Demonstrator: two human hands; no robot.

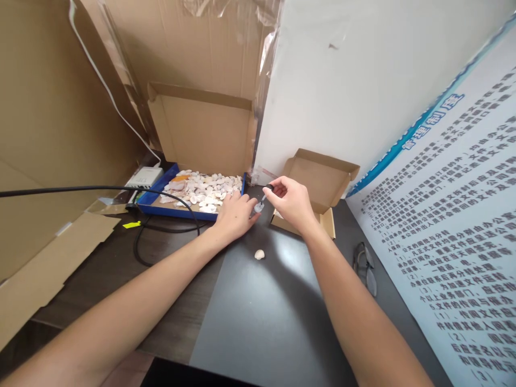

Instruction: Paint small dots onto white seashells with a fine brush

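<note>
My left hand (pixel 235 215) is closed around a small clear bottle (pixel 258 207) standing on the dark desk. The fingers of my right hand (pixel 292 200) pinch a black brush cap (pixel 270 187), whose thin stem slants down to the bottle's mouth. Whether the tip is inside the bottle is too small to tell. Nearer to me, one pale seashell (pixel 259 255) lies alone on a grey mat (pixel 242 306). Behind my left hand, a blue-edged box (pixel 177 214) holds many white and pinkish seashells (pixel 201 188).
A small open cardboard box (pixel 327 223) sits behind my right hand. Glasses (pixel 365 269) lie at the right, by a printed poster (pixel 455 215). A black cable (pixel 97 188) crosses at left, near a yellow tag (pixel 131 224) and a white power adapter (pixel 145 176).
</note>
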